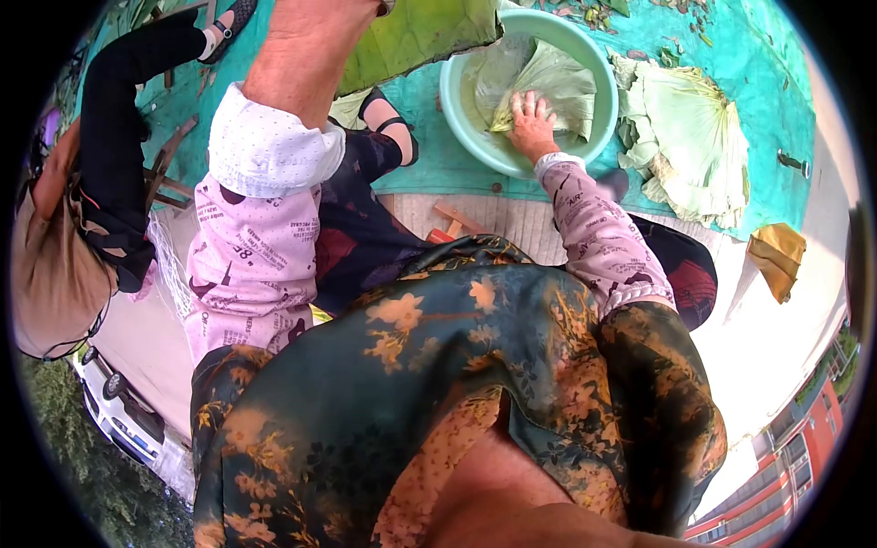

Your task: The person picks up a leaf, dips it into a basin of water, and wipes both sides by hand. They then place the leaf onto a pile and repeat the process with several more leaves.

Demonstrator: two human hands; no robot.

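At the top edge my left hand is partly cut off by the frame. A broad green leaf, held up close to the camera, hangs from its closed grip; most of the fingers are out of sight. My right hand reaches into a pale green plastic basin. Its fingers are spread and rest on a pale, fan-folded lotus leaf in the basin. To the right of the basin lies a stack of similar pale lotus leaves.
A turquoise ground sheet carries scattered leaf scraps. Another person's dark-trousered leg is at the left, beside a wooden stool. A mustard-coloured cloth or bag lies at the right. A white car is behind.
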